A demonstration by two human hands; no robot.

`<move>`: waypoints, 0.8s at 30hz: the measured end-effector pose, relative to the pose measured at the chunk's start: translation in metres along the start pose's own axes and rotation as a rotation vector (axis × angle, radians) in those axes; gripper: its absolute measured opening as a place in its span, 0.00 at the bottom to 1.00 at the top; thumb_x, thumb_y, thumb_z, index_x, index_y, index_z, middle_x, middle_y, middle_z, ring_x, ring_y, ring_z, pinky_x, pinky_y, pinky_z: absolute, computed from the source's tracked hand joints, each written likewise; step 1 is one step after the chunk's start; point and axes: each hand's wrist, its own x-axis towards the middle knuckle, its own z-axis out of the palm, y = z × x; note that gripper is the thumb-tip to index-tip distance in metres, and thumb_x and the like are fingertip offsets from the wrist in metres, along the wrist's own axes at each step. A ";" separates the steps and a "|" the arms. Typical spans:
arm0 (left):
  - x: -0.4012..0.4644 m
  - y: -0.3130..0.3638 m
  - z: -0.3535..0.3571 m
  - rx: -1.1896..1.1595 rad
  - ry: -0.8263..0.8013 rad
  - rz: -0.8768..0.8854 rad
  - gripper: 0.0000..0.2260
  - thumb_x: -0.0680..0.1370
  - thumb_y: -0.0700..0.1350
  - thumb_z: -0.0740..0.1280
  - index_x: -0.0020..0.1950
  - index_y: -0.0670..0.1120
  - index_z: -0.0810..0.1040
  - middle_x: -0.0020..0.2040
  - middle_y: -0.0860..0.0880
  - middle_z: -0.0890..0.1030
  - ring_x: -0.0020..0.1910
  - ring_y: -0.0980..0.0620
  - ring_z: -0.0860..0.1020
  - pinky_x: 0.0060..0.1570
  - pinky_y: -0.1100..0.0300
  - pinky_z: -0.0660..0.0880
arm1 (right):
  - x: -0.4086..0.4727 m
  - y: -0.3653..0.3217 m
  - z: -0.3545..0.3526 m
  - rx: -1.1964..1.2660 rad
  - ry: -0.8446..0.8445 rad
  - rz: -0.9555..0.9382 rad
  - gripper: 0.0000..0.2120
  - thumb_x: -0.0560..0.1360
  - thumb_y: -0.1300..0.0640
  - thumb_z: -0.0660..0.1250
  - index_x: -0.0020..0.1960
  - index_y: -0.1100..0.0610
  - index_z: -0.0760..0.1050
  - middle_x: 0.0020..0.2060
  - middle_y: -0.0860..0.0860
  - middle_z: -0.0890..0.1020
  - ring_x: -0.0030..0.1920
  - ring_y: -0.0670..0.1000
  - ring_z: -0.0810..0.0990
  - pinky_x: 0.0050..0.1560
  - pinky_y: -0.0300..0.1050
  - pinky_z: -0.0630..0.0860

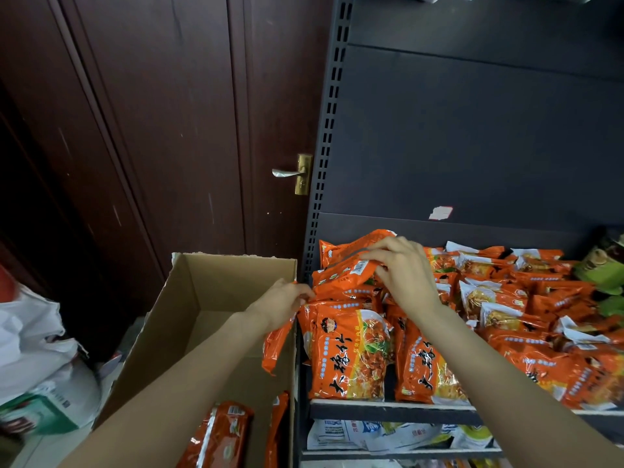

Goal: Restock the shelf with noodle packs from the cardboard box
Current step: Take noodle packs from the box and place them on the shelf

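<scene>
On shelf (388, 405), noodle pack (351, 265) lying crosswise

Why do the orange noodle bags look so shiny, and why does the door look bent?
In the head view, light glints off the crinkly plastic of the noodle packs, leaving white streaks; the wide-angle lens bows the door and the shelf upright; the white bag at the left edge looks smeared and soft.
</scene>
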 end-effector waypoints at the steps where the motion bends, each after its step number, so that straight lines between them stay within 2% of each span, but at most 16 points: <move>1: 0.000 -0.001 0.000 -0.018 0.010 0.009 0.12 0.82 0.45 0.56 0.63 0.54 0.73 0.61 0.46 0.72 0.60 0.49 0.73 0.62 0.55 0.71 | 0.000 0.001 -0.001 -0.005 0.043 -0.009 0.15 0.64 0.66 0.76 0.48 0.52 0.84 0.42 0.49 0.82 0.45 0.54 0.80 0.55 0.50 0.70; 5: 0.000 0.002 -0.003 -0.072 0.055 0.061 0.13 0.81 0.41 0.60 0.64 0.50 0.73 0.60 0.47 0.76 0.58 0.52 0.76 0.53 0.63 0.73 | 0.003 0.000 -0.012 -0.046 0.203 -0.012 0.06 0.67 0.60 0.76 0.44 0.54 0.83 0.33 0.49 0.79 0.36 0.54 0.79 0.55 0.45 0.65; 7: 0.001 0.003 -0.002 -0.070 0.072 0.063 0.11 0.80 0.41 0.60 0.61 0.51 0.73 0.60 0.46 0.76 0.58 0.50 0.76 0.55 0.60 0.75 | 0.007 -0.001 -0.017 -0.036 0.199 0.014 0.05 0.68 0.57 0.75 0.44 0.55 0.83 0.32 0.50 0.79 0.35 0.54 0.79 0.53 0.47 0.69; 9: 0.003 0.002 0.000 -0.043 0.063 0.047 0.10 0.81 0.43 0.60 0.60 0.52 0.74 0.60 0.45 0.75 0.57 0.49 0.76 0.57 0.58 0.75 | 0.009 -0.003 -0.020 0.015 0.101 0.054 0.07 0.69 0.56 0.74 0.46 0.56 0.84 0.34 0.51 0.80 0.37 0.55 0.80 0.49 0.50 0.75; 12: 0.006 0.001 0.004 0.016 0.030 0.023 0.13 0.82 0.43 0.57 0.64 0.52 0.73 0.61 0.45 0.73 0.59 0.48 0.73 0.58 0.61 0.69 | 0.010 -0.007 -0.021 0.096 -0.006 0.133 0.09 0.71 0.56 0.72 0.50 0.56 0.83 0.41 0.53 0.83 0.42 0.55 0.82 0.46 0.49 0.77; 14: 0.007 0.002 0.005 0.047 -0.001 0.011 0.15 0.82 0.43 0.55 0.68 0.51 0.71 0.61 0.45 0.69 0.62 0.47 0.70 0.62 0.59 0.66 | 0.011 -0.009 -0.020 0.116 0.034 0.144 0.09 0.71 0.56 0.72 0.50 0.57 0.83 0.42 0.52 0.83 0.42 0.55 0.82 0.47 0.49 0.78; 17: 0.007 0.000 0.006 0.080 -0.037 0.005 0.16 0.82 0.42 0.55 0.69 0.51 0.71 0.61 0.44 0.66 0.65 0.46 0.66 0.69 0.54 0.61 | 0.015 -0.012 -0.021 0.140 0.110 0.158 0.09 0.72 0.57 0.71 0.51 0.57 0.83 0.43 0.52 0.83 0.43 0.54 0.82 0.49 0.53 0.78; 21: 0.007 -0.002 0.009 0.099 -0.035 0.018 0.15 0.82 0.41 0.56 0.67 0.49 0.72 0.63 0.43 0.65 0.64 0.43 0.68 0.69 0.56 0.60 | 0.018 -0.016 -0.024 0.160 0.125 0.157 0.08 0.73 0.58 0.70 0.51 0.57 0.83 0.45 0.52 0.83 0.45 0.53 0.81 0.49 0.51 0.78; 24: 0.007 -0.001 0.008 0.057 -0.016 0.027 0.15 0.82 0.42 0.57 0.67 0.51 0.72 0.64 0.44 0.67 0.65 0.46 0.67 0.69 0.52 0.61 | 0.018 -0.016 -0.021 0.161 0.100 0.132 0.08 0.73 0.58 0.70 0.50 0.57 0.83 0.44 0.52 0.83 0.44 0.53 0.82 0.49 0.52 0.79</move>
